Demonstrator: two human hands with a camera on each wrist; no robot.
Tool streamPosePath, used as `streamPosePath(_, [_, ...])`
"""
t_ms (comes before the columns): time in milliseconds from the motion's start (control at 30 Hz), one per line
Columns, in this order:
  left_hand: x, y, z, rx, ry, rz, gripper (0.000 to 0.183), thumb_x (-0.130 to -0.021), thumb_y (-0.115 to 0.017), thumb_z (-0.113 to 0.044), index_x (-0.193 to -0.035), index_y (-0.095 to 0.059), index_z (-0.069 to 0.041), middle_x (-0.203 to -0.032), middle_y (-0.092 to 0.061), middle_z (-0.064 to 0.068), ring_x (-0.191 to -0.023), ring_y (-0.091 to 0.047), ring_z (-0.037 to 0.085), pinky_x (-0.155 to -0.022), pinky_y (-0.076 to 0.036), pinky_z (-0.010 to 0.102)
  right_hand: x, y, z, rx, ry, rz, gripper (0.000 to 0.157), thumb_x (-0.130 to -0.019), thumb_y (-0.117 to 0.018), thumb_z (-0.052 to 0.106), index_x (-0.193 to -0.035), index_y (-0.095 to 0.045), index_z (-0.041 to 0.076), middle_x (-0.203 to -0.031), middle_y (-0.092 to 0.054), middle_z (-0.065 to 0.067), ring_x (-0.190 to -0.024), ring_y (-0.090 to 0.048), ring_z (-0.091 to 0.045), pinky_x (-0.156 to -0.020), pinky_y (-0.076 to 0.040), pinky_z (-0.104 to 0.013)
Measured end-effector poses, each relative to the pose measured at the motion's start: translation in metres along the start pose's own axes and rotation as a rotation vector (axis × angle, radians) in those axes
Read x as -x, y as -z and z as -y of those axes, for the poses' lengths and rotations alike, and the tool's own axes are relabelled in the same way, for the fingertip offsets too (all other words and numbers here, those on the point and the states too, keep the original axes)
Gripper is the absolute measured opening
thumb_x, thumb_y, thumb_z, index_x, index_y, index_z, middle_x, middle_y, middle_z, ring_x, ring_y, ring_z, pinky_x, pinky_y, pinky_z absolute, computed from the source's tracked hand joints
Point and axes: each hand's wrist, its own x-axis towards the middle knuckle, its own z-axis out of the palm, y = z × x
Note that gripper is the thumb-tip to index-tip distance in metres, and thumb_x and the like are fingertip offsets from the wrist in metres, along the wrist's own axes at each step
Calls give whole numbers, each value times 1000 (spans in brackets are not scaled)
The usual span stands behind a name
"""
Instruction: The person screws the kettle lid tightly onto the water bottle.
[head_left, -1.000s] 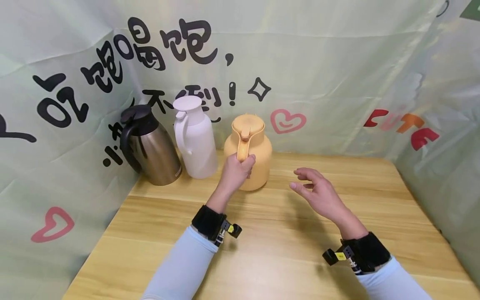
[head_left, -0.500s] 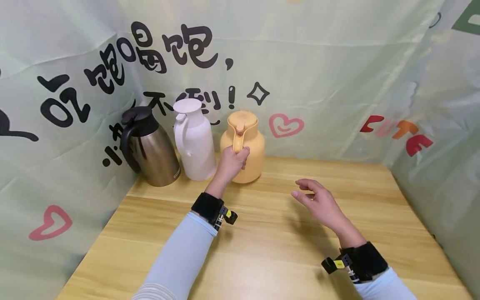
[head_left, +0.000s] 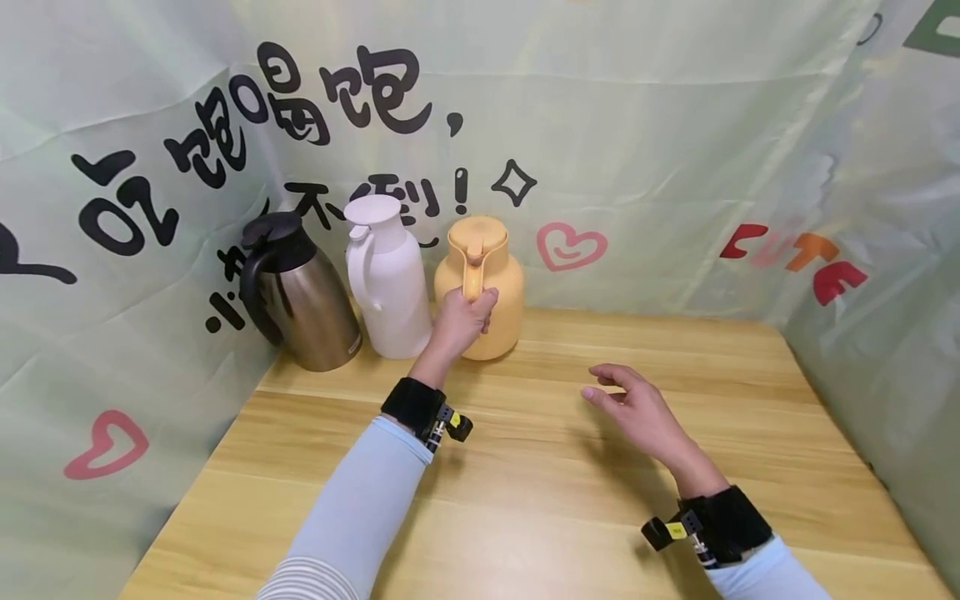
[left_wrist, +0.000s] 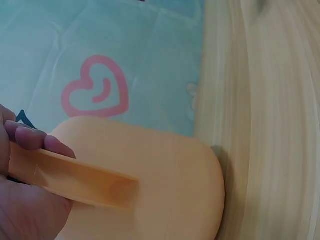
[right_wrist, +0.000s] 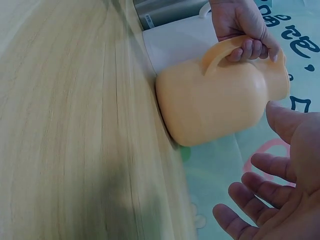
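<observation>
A squat orange thermos jug (head_left: pixel 498 287) stands upright at the back of the table, its lid facing up. My left hand (head_left: pixel 459 321) grips its handle (left_wrist: pixel 95 182), with fingers curled round it as the left wrist view shows. Just left of the jug is a taller white thermos jug (head_left: pixel 393 287), close beside it. My right hand (head_left: pixel 637 412) hovers over the table to the right, palm turned inward, fingers loosely bent and holding nothing. In the right wrist view its spread fingers (right_wrist: pixel 270 167) are apart from the orange jug.
A steel vacuum jug (head_left: pixel 311 312) with a black lid and handle stands at the left end of the row. Behind the wooden table (head_left: pixel 555 500) hangs a printed cloth backdrop (head_left: pixel 660 167), which also closes off both sides.
My left hand has shifted the orange jug back and slightly left, closer to the white jug. The right hand stays nearly still, a little lower in view.
</observation>
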Motion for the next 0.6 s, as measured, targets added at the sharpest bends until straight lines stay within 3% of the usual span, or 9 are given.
streamPosePath(233, [-1,5,2,28,-9,53,40,-93,-59,-35,-68,-54,-4,-56,-51,10,-53,-52,26,-48,-38,29,1,-1,-1,9,-4,-13,58,-93,-56,52,-136,-49,14,-137,-49,-14,-122,-49,-35,-94,-47,-53])
streamPosePath(367, [1,4,0,-21,-14,7,44,-89,-64,-47,-84,-58,-4,-69,-58,12,-63,-56,26,-56,-43,32,-3,-1,-3,75,27,-49,61,-93,-57,51,-135,-49,8,-136,-50,-18,-121,-48,-36,-96,-44,-56])
streamPosePath(500, [23,9,3,-183,-2,-101,57,-81,-70,-54,-112,-50,-10,-100,-60,7,-91,-58,21,-79,-49,38,-4,0,-8,162,22,-67,70,-93,-55,55,-139,-44,4,-139,-47,-24,-123,-46,-40,-97,-41,-60])
streamPosePath(600, [52,19,13,-381,-5,-125,58,-81,-72,-49,-118,-49,-11,-113,-58,7,-105,-53,22,-91,-46,41,0,1,-13,219,-10,-70,76,-93,-51,58,-142,-40,1,-142,-43,-27,-127,-41,-44,-100,-36,-63])
